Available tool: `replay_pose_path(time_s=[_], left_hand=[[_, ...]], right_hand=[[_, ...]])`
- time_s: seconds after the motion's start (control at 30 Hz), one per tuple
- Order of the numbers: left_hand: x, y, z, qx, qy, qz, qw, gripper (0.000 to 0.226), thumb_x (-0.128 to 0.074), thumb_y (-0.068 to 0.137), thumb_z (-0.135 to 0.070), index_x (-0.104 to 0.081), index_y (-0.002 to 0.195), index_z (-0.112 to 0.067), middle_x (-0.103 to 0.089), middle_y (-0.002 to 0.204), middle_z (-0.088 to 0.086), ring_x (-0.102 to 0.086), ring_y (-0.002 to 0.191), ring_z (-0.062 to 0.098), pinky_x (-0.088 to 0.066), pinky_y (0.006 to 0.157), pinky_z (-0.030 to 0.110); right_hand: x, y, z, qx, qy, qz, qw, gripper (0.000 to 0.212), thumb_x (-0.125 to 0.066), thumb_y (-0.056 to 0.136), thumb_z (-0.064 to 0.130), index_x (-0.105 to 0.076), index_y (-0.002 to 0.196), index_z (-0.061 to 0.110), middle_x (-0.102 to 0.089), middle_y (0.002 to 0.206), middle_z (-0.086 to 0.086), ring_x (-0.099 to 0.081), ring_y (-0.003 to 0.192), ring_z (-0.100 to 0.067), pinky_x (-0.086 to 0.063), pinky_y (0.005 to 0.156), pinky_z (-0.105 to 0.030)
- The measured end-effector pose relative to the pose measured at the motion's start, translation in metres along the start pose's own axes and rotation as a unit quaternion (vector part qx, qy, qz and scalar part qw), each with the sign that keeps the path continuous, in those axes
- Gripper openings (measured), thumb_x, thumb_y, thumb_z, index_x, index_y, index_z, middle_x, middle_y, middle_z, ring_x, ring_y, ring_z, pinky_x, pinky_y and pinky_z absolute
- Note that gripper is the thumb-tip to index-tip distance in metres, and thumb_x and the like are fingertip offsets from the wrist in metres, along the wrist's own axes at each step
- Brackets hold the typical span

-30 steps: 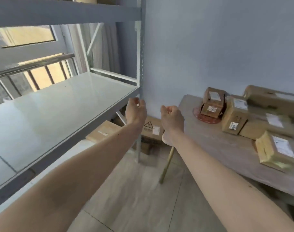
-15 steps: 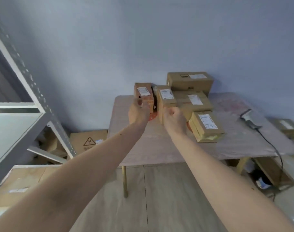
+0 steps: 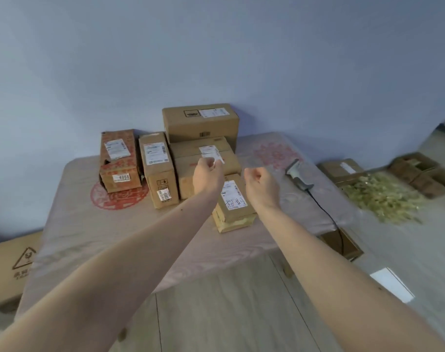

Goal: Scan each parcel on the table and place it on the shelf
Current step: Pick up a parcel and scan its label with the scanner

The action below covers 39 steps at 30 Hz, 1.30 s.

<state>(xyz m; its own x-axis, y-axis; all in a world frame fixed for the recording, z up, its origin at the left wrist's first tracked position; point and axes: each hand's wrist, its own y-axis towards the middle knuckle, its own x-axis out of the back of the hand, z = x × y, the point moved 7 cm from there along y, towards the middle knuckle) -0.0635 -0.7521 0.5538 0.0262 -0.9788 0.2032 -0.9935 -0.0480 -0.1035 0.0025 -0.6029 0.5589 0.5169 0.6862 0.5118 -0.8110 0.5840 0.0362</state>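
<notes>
Several brown cardboard parcels with white labels stand on the cloth-covered table (image 3: 89,224). A small flat parcel (image 3: 233,204) lies nearest, between my two forearms. Behind it lie a wide parcel (image 3: 206,158) and a big box (image 3: 201,123) at the wall. An upright parcel (image 3: 158,171) and a red-printed box (image 3: 118,161) stand to the left. A grey scanner (image 3: 299,174) lies on the table's right side with its cable running off the edge. My left hand (image 3: 207,176) and right hand (image 3: 259,184) hover above the parcels, fingers curled, holding nothing.
A large cardboard box (image 3: 10,265) stands on the floor at the left. More boxes (image 3: 340,168) and a heap of yellowish packing filler (image 3: 381,196) lie on the floor at the right. A blue wall runs behind the table.
My view has swung right, from the metal shelf to the table, and come closer to the parcels. Both hands stay raised and curled, holding nothing.
</notes>
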Motion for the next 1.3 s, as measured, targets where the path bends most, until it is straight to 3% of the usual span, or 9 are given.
replay_pose_path(time_s=[0.23,0.33,0.43,0.57,0.8,0.9,1.03,1.17,1.3], left_hand=[[-0.117,0.041,-0.002,0.01,0.02,0.049,0.999,0.034,-0.046,0.1,-0.03,-0.055,0.128,-0.015,-0.06,0.118,-0.001,-0.055,0.101,0.017,-0.041,0.082,0.028],[-0.159,0.068,0.001,0.019,0.032,0.06,0.998,0.037,-0.046,0.1,-0.032,-0.055,0.131,-0.015,-0.059,0.118,-0.002,-0.057,0.11,0.021,-0.049,0.096,0.036],[-0.196,0.098,0.005,0.029,0.037,0.064,0.997,0.037,-0.046,0.1,-0.034,-0.055,0.131,-0.015,-0.061,0.118,0.0,-0.059,0.111,0.024,-0.05,0.099,0.045],[-0.237,0.139,0.014,0.042,0.052,0.069,0.995,0.036,-0.047,0.101,-0.032,-0.055,0.13,-0.012,-0.062,0.122,0.004,-0.057,0.113,0.024,-0.047,0.098,0.036],[-0.304,0.19,0.031,0.077,0.066,0.089,0.991,0.038,-0.045,0.101,-0.032,-0.054,0.133,-0.013,-0.06,0.125,0.003,-0.055,0.111,0.02,-0.04,0.087,0.029],[-0.33,0.203,0.048,0.102,0.073,0.084,0.989,0.039,-0.046,0.101,-0.033,-0.056,0.132,-0.013,-0.061,0.124,0.002,-0.053,0.104,0.017,-0.039,0.085,0.028],[-0.357,0.217,0.077,0.152,0.082,0.067,0.983,0.038,-0.047,0.1,-0.036,-0.058,0.128,-0.013,-0.062,0.116,0.001,-0.056,0.101,0.019,-0.039,0.08,0.028],[-0.372,0.227,0.108,0.2,0.073,0.03,0.977,0.039,-0.048,0.096,-0.039,-0.061,0.122,-0.013,-0.067,0.117,0.009,-0.063,0.105,0.026,-0.048,0.081,0.034],[-0.38,0.23,0.131,0.23,0.059,-0.003,0.971,0.035,-0.05,0.097,-0.039,-0.059,0.121,-0.015,-0.066,0.111,0.007,-0.063,0.102,0.024,-0.051,0.088,0.037]], right_hand=[[0.042,0.092,-0.057,-0.018,-0.005,-0.006,1.0,0.037,-0.047,0.1,0.04,-0.062,0.117,0.011,-0.067,0.118,-0.005,-0.061,0.109,-0.024,-0.048,0.093,-0.039],[0.051,0.137,-0.08,-0.028,-0.017,-0.004,0.999,0.036,-0.047,0.1,0.039,-0.062,0.115,0.01,-0.067,0.115,-0.006,-0.06,0.108,-0.026,-0.045,0.09,-0.036],[0.061,0.18,-0.103,-0.042,-0.027,-0.007,0.999,0.036,-0.047,0.101,0.038,-0.062,0.114,0.008,-0.067,0.113,-0.008,-0.06,0.107,-0.028,-0.043,0.088,-0.035],[0.069,0.235,-0.134,-0.069,-0.056,-0.007,0.996,0.036,-0.047,0.102,0.037,-0.061,0.116,0.006,-0.066,0.114,-0.009,-0.059,0.109,-0.029,-0.039,0.085,-0.032],[0.069,0.312,-0.188,-0.105,-0.064,0.011,0.992,0.038,-0.053,0.097,0.039,-0.061,0.119,0.008,-0.066,0.114,-0.007,-0.06,0.109,-0.026,-0.045,0.093,-0.037],[0.065,0.342,-0.217,-0.129,-0.084,0.035,0.987,0.046,-0.058,0.094,0.044,-0.058,0.125,0.01,-0.063,0.117,-0.006,-0.058,0.112,-0.027,-0.045,0.094,-0.038],[0.059,0.383,-0.264,-0.141,-0.134,0.071,0.978,0.052,-0.069,0.084,0.048,-0.057,0.118,0.01,-0.062,0.111,-0.007,-0.06,0.108,-0.031,-0.045,0.083,-0.035],[0.052,0.41,-0.303,-0.145,-0.209,0.115,0.96,0.075,-0.075,0.078,0.051,-0.046,0.133,0.008,-0.051,0.132,-0.015,-0.051,0.121,-0.036,-0.043,0.097,-0.043],[0.035,0.43,-0.335,-0.133,-0.245,0.168,0.946,0.084,-0.075,0.075,0.056,-0.043,0.135,0.006,-0.05,0.133,-0.016,-0.049,0.123,-0.037,-0.041,0.099,-0.044]])
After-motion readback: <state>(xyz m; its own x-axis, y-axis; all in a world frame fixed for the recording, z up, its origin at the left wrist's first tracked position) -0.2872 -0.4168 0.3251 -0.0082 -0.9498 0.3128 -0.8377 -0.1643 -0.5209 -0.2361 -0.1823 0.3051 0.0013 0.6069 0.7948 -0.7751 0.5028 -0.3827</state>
